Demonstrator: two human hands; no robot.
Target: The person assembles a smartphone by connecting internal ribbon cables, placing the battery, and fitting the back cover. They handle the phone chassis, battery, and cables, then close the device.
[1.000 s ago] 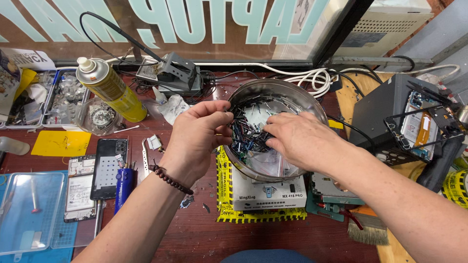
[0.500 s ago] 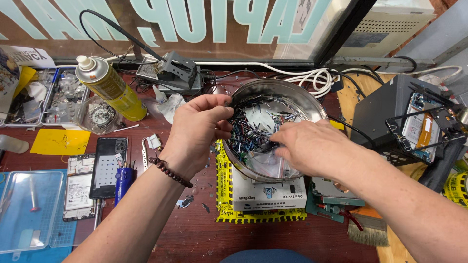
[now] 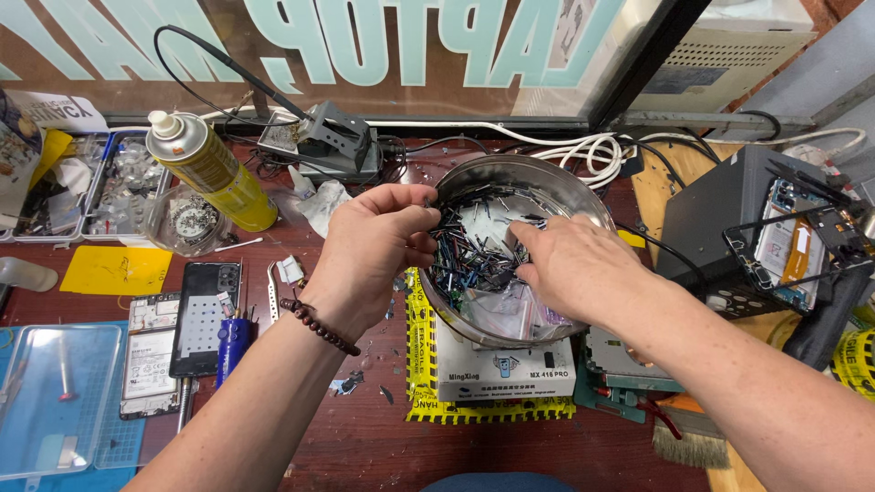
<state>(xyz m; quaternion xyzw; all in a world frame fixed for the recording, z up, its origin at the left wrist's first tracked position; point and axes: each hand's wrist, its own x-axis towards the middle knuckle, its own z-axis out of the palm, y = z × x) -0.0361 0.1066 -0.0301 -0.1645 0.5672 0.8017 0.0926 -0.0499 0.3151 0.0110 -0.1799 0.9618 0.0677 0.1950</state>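
A round metal bowl [image 3: 583, 202] sits on a white box at the middle of the bench, filled with several small dark electronic parts [image 3: 469, 255] and clear plastic bags. My left hand [image 3: 374, 251] is at the bowl's left rim, fingertips pinched on a small dark part over the pile. My right hand [image 3: 574, 269] reaches in from the right, palm down, fingers spread among the parts and bags. What lies under its fingers is hidden.
A yellow spray can [image 3: 205, 169] lies tilted at the back left beside a black soldering stand [image 3: 324, 141]. Opened phones [image 3: 178, 342] and a blue mat [image 3: 55, 401] are at the left. A black device [image 3: 729, 228] with a clamped circuit board stands right; white cables run behind.
My left hand has lifted from inside the bowl to its left rim, pinching a part. My right hand has slid a little back toward the right while staying in the bowl.
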